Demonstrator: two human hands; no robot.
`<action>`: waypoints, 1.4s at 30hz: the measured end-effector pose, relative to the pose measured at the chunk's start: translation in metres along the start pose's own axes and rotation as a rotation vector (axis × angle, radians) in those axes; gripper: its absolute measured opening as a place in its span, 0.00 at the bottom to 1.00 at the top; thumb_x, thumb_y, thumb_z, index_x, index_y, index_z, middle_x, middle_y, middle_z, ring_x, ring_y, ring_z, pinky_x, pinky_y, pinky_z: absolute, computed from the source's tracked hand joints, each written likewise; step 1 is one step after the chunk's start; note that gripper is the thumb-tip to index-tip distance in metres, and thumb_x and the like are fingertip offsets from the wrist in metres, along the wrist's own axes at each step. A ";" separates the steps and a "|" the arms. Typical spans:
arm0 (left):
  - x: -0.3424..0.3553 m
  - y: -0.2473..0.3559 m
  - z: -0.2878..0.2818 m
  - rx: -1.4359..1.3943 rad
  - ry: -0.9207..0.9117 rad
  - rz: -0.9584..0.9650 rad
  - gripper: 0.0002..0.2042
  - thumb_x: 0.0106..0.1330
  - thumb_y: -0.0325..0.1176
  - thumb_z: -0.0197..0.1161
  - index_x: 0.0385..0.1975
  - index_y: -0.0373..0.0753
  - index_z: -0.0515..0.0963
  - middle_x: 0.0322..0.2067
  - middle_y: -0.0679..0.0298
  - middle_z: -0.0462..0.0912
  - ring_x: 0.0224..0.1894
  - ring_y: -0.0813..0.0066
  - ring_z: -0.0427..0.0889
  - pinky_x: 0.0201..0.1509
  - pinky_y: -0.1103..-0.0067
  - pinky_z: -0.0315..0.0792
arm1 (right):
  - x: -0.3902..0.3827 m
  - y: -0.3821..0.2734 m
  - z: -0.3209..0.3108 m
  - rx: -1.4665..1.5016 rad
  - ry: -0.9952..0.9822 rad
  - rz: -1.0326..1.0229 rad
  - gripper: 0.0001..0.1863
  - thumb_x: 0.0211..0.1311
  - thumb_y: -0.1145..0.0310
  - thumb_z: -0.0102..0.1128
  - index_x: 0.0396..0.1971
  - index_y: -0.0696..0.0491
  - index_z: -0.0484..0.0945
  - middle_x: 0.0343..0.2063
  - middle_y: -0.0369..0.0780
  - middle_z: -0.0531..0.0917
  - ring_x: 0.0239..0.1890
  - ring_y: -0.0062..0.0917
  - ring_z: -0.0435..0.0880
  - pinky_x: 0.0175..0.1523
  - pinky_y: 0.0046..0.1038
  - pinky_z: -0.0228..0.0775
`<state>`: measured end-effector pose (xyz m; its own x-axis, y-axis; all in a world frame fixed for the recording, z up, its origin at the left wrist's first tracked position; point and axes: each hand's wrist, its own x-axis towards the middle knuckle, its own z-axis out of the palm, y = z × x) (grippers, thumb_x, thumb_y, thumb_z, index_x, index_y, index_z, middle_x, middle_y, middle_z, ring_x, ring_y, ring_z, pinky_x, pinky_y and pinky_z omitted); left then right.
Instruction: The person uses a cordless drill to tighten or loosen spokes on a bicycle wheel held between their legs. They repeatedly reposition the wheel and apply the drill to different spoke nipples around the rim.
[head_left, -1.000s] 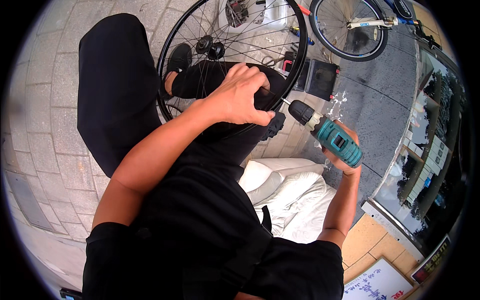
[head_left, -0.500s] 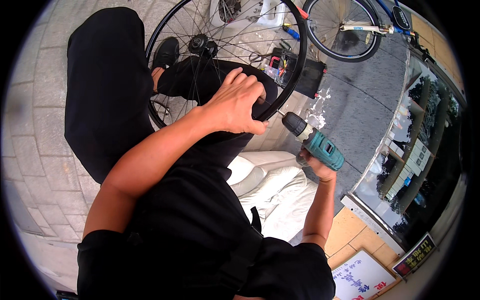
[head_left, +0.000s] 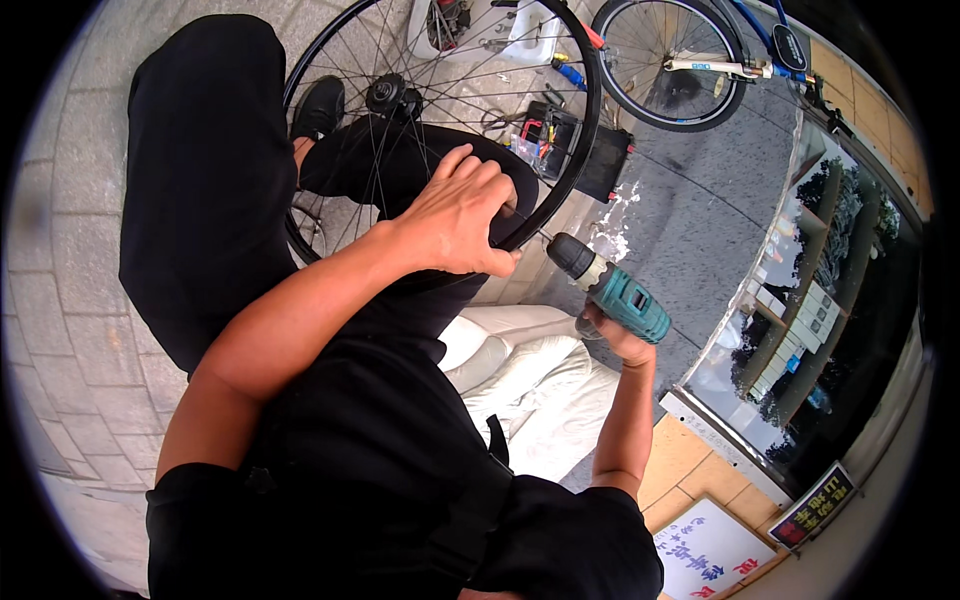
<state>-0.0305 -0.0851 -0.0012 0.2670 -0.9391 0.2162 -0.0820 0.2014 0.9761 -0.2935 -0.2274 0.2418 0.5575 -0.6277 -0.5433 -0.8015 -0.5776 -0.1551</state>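
A bicycle wheel (head_left: 592,108) with a black rim, thin spokes and a dark hub (head_left: 394,97) stands tilted across my legs. My left hand (head_left: 462,215) is closed round the rim's near right side, its thumb along the edge and its fingertips partly hidden behind the rim. In my right hand (head_left: 620,336) is a teal and black cordless drill (head_left: 630,302), held by its grip. The drill's chuck (head_left: 569,254) points up and left, and the thin bit reaches the outer edge of the rim beside my left thumb.
Beyond the wheel sit a white bin (head_left: 545,38) of tools and a black tool case (head_left: 603,165) with small tools. Another bicycle's wheel (head_left: 672,62) stands at the far right. A glass window (head_left: 830,270) lines the right. A white cloth-like heap (head_left: 540,385) lies beside me.
The whole view has shifted slightly, so most things sit a little further left. Both hands keep their holds, and the drill stays at the rim.
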 end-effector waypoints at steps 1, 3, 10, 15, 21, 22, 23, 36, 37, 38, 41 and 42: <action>0.000 0.000 0.000 0.003 -0.001 -0.001 0.27 0.50 0.48 0.79 0.39 0.36 0.75 0.40 0.56 0.73 0.52 0.53 0.75 0.82 0.51 0.51 | 0.001 -0.004 0.000 0.005 0.003 0.002 0.14 0.57 0.70 0.76 0.45 0.47 0.91 0.37 0.36 0.90 0.37 0.29 0.88 0.45 0.33 0.81; -0.001 0.001 0.000 -0.011 -0.011 -0.014 0.26 0.50 0.48 0.79 0.39 0.37 0.75 0.40 0.55 0.73 0.53 0.53 0.75 0.82 0.51 0.51 | 0.003 -0.015 0.000 0.001 0.008 -0.004 0.14 0.57 0.71 0.76 0.45 0.47 0.91 0.37 0.36 0.90 0.37 0.29 0.89 0.45 0.33 0.81; -0.001 0.001 0.000 -0.007 0.000 -0.008 0.26 0.50 0.48 0.78 0.39 0.37 0.75 0.41 0.55 0.74 0.54 0.52 0.75 0.83 0.51 0.50 | 0.001 -0.012 0.001 0.095 -0.002 0.072 0.14 0.57 0.73 0.75 0.44 0.48 0.91 0.36 0.36 0.90 0.36 0.26 0.89 0.44 0.31 0.81; -0.001 -0.001 0.000 0.002 0.005 -0.004 0.26 0.50 0.48 0.79 0.39 0.37 0.75 0.41 0.55 0.74 0.54 0.53 0.75 0.83 0.51 0.50 | 0.005 -0.012 -0.002 0.024 0.001 -0.003 0.16 0.57 0.74 0.75 0.46 0.48 0.91 0.36 0.36 0.90 0.36 0.26 0.89 0.45 0.30 0.81; -0.001 0.000 -0.001 0.004 -0.003 -0.005 0.26 0.50 0.48 0.79 0.39 0.37 0.75 0.40 0.55 0.74 0.54 0.53 0.75 0.83 0.51 0.51 | 0.003 -0.005 0.003 0.061 -0.001 0.035 0.17 0.56 0.73 0.75 0.47 0.47 0.91 0.38 0.36 0.91 0.38 0.28 0.89 0.46 0.31 0.82; -0.001 0.000 -0.001 0.006 -0.007 -0.007 0.26 0.50 0.48 0.79 0.39 0.37 0.75 0.40 0.55 0.74 0.54 0.53 0.75 0.82 0.51 0.51 | 0.003 -0.006 0.003 0.078 -0.010 0.044 0.17 0.56 0.73 0.75 0.48 0.47 0.91 0.39 0.37 0.91 0.38 0.29 0.89 0.46 0.31 0.82; -0.002 0.000 -0.001 0.008 0.001 -0.002 0.26 0.50 0.48 0.79 0.39 0.37 0.75 0.40 0.56 0.74 0.53 0.52 0.75 0.82 0.51 0.51 | 0.003 -0.006 0.003 0.047 -0.005 0.027 0.17 0.56 0.73 0.75 0.48 0.46 0.91 0.39 0.37 0.90 0.38 0.29 0.89 0.46 0.31 0.82; -0.009 -0.009 -0.002 -0.023 0.120 0.123 0.35 0.52 0.54 0.82 0.52 0.38 0.77 0.47 0.55 0.76 0.61 0.52 0.74 0.85 0.49 0.47 | 0.006 -0.019 0.006 -0.139 0.079 -0.171 0.09 0.58 0.73 0.74 0.40 0.49 0.90 0.33 0.38 0.89 0.33 0.30 0.87 0.40 0.32 0.79; -0.014 -0.010 -0.006 -0.030 0.164 0.165 0.36 0.52 0.56 0.82 0.54 0.38 0.77 0.49 0.55 0.77 0.61 0.51 0.73 0.85 0.49 0.46 | 0.007 -0.020 0.009 -0.133 0.096 -0.193 0.09 0.58 0.73 0.74 0.39 0.50 0.89 0.32 0.38 0.89 0.33 0.30 0.87 0.40 0.33 0.79; -0.024 -0.007 -0.012 0.026 0.188 0.186 0.28 0.59 0.52 0.80 0.53 0.41 0.81 0.50 0.58 0.79 0.64 0.53 0.72 0.82 0.54 0.52 | 0.010 -0.020 0.010 -0.130 0.114 -0.216 0.09 0.58 0.72 0.74 0.39 0.50 0.89 0.32 0.38 0.89 0.33 0.30 0.87 0.40 0.33 0.79; -0.039 -0.009 -0.022 0.065 0.117 0.141 0.15 0.68 0.42 0.74 0.49 0.43 0.85 0.51 0.62 0.81 0.66 0.56 0.71 0.74 0.61 0.59 | 0.015 -0.021 0.013 0.137 0.105 -0.148 0.08 0.59 0.72 0.74 0.39 0.50 0.89 0.32 0.38 0.88 0.33 0.31 0.86 0.41 0.33 0.79; -0.040 -0.006 -0.020 0.102 0.181 0.184 0.07 0.72 0.33 0.69 0.46 0.44 0.87 0.49 0.67 0.85 0.63 0.63 0.75 0.66 0.66 0.61 | 0.014 -0.023 0.011 0.110 0.110 -0.158 0.08 0.59 0.72 0.73 0.39 0.49 0.89 0.31 0.37 0.88 0.33 0.30 0.86 0.41 0.33 0.79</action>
<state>-0.0213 -0.0432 -0.0153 0.4049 -0.8228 0.3989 -0.2391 0.3259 0.9147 -0.2699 -0.2167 0.2286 0.6938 -0.5904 -0.4124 -0.7174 -0.6169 -0.3238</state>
